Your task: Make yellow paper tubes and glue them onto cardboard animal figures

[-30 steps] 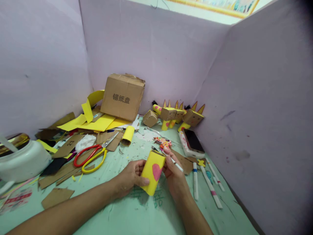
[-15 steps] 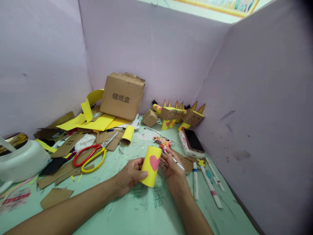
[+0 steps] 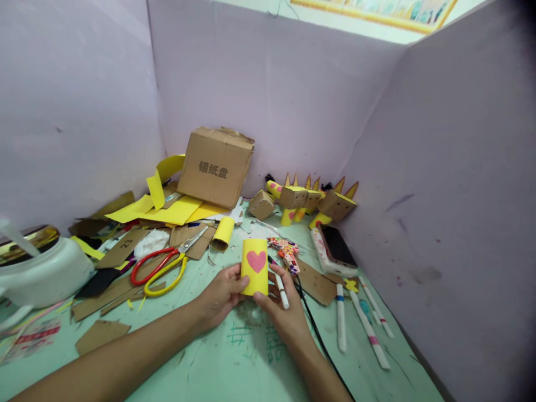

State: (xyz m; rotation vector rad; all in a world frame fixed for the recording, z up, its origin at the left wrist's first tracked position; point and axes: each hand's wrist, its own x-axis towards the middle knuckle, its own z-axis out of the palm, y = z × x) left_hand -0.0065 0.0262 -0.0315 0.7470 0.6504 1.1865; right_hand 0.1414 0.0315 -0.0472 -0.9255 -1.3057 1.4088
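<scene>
A yellow paper tube [image 3: 253, 282] with a pink heart drawn on it stands upright between my hands. My left hand [image 3: 226, 296] grips its left side, thumb on the front. My right hand [image 3: 287, 301] holds a white marker [image 3: 281, 290] between its fingers, while its thumb touches the tube's lower right. Just behind is a glue gun with a floral pattern [image 3: 285, 251], its black cable running past my right wrist. A second yellow tube [image 3: 223, 233] lies farther back, near scissors [image 3: 167, 268] with red and yellow handles.
A cardboard box [image 3: 215, 167] leans at the back on yellow paper sheets [image 3: 167, 212]. Several cardboard-headed yellow figures [image 3: 295, 196] stand at back right. A phone [image 3: 336, 244] lies near the right wall, several markers [image 3: 341, 318] before it. A whitish pot [image 3: 54, 273] is at left.
The tube has turned so the heart faces me, and it is now upright. My right hand has come onto it, the marker still between its fingers. The glue gun's cable has come into view.
</scene>
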